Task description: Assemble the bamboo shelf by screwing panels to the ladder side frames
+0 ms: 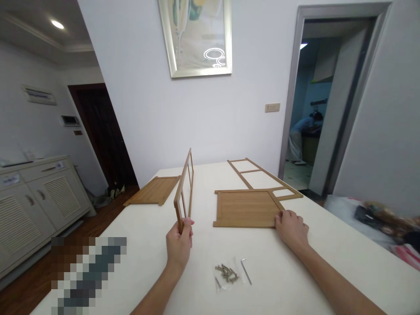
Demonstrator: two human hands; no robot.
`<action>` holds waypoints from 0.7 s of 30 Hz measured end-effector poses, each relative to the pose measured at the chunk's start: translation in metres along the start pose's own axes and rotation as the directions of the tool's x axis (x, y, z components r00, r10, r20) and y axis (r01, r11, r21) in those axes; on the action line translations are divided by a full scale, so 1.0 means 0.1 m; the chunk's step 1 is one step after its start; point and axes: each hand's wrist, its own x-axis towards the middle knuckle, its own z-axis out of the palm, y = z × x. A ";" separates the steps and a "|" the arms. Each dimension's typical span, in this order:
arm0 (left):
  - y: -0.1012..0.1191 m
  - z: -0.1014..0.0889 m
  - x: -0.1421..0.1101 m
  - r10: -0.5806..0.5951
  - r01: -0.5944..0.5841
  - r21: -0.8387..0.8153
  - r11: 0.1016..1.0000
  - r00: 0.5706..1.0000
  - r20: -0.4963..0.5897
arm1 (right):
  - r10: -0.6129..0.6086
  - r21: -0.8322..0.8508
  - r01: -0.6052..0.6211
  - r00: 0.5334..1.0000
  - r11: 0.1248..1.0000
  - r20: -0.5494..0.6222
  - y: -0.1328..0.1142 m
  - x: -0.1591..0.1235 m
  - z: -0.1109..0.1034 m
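My left hand (180, 243) is closed around the lower near corner of a wooden ladder-like frame (177, 202), which stands on its edge on the white table (147, 262). My right hand (292, 227) grips the near right corner of a flat wooden shelf panel (246, 209), its fingertips partly hidden at the edge. That panel lies flat and overlaps the near end of a second open wooden frame (264, 170). Left of the upright frame lies another wooden panel (154, 190). Nearer to me are a clear bag of screws (226, 273) and an Allen key (246, 271).
A white wall with a framed picture (200, 72) rises behind the table. To the right, a doorway shows a person (296, 138) bent over in another room. A louvred cabinet (46, 205) stands at the left. A dark pixelated patch covers the table's near left.
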 end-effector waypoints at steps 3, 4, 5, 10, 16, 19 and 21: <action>0.01 0.01 0.00 0.011 -0.011 0.001 1.000 1.000 0.013 | -0.003 0.020 0.004 0.999 1.000 -0.032 0.00 -0.03 -0.03; 0.01 0.01 0.00 0.016 -0.016 0.000 1.000 1.000 0.019 | 0.001 0.027 0.000 0.999 1.000 -0.047 0.00 -0.03 -0.04; 0.01 0.01 0.01 0.020 -0.020 0.001 1.000 1.000 0.023 | 0.004 0.032 -0.002 0.998 0.999 -0.066 0.00 -0.04 -0.05; -0.01 0.00 0.03 0.018 -0.018 0.009 1.000 0.999 0.031 | -0.129 0.046 0.143 0.965 0.989 -0.230 -0.07 -0.07 -0.07; 0.01 0.00 0.02 0.020 -0.021 0.013 1.000 1.000 0.015 | -0.524 0.153 0.606 0.768 0.781 -0.368 -0.38 -0.34 -0.04; 0.00 0.01 0.03 -0.001 0.001 -0.004 1.000 1.000 0.021 | -0.682 0.320 0.742 0.669 0.589 -0.295 -0.63 -0.51 -0.13; 0.00 0.01 0.03 -0.026 0.026 -0.028 0.999 0.999 0.023 | -0.711 0.466 0.707 0.672 0.532 -0.206 -0.80 -0.59 -0.22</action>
